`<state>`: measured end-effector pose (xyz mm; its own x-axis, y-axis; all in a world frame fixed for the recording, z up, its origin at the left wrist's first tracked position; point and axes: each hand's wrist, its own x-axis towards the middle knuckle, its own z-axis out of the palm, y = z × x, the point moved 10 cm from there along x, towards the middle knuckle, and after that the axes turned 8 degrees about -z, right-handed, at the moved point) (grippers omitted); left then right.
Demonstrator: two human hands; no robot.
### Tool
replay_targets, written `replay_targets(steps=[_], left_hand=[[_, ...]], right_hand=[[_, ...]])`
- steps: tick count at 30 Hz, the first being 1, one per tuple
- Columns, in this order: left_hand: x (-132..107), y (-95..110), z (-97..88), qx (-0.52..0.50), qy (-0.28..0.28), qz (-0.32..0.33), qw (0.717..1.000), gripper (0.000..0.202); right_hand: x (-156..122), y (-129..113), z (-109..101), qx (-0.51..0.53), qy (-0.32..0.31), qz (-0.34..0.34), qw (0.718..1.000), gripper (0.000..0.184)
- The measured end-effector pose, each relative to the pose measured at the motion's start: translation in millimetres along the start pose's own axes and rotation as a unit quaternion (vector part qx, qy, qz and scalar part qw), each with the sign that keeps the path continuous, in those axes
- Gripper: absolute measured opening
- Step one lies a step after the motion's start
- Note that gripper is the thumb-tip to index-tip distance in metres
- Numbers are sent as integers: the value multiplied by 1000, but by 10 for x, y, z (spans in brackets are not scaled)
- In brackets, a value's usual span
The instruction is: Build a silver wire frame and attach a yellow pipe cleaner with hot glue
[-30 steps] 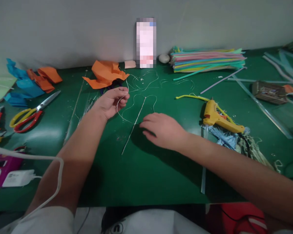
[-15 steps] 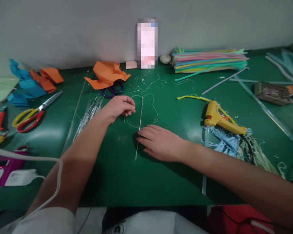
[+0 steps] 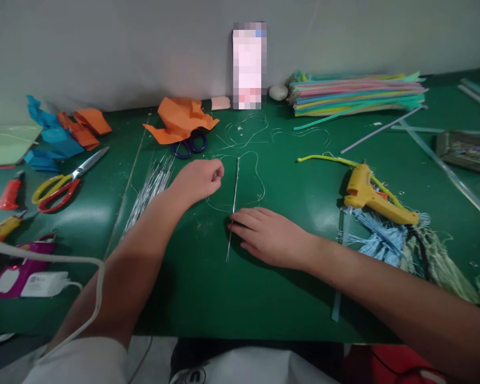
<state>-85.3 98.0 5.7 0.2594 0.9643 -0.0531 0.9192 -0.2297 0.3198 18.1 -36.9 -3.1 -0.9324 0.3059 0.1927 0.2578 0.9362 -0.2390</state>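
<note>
A thin silvery wire shape lies on the green table: a twisted wire stem (image 3: 235, 184) with a rounded wire loop (image 3: 263, 184) at its upper end. My left hand (image 3: 202, 178) is closed at the loop's left side, fingers curled in and covering part of the wire there. Lower down, my right hand (image 3: 270, 234) rests on the table with its fingertips closed on the stem. The stem's bottom end sticks out below those fingers. Beyond the loop lie more bent wire outlines (image 3: 246, 145). A bundle of straight wires (image 3: 148, 192) is beside my left forearm.
On the right are a yellow glue gun (image 3: 362, 192), blue tassels (image 3: 384, 242) and a pile of pipe cleaners (image 3: 360, 96). Scissors (image 3: 70, 181), cutters (image 3: 11, 192) and a white cable (image 3: 100, 288) are on the left. Orange paper (image 3: 184, 120) and a blurred phone (image 3: 249, 66) stand behind.
My left hand has turned and its fingers have curled further in. My right hand stays on the stem. The whole view has shifted slightly, so things on the table appear further right.
</note>
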Motion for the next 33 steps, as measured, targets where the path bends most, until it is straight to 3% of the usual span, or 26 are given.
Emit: replay_targets(steps=[10, 15, 21, 33], left_hand=[[17, -49, -1, 38, 76, 22, 996, 23], [22, -22, 31, 33, 72, 8, 997, 17], [8, 106, 72, 92, 66, 6, 994, 21], [0, 166, 96, 171, 30, -13, 985, 24]], right_hand=[[-28, 1, -26, 7, 6, -5, 1000, 38], [-34, 5, -32, 10, 11, -5, 1000, 38], [-35, 11, -6, 7, 12, -2, 1000, 38], [-44, 2, -47, 7, 26, -8, 1000, 37]])
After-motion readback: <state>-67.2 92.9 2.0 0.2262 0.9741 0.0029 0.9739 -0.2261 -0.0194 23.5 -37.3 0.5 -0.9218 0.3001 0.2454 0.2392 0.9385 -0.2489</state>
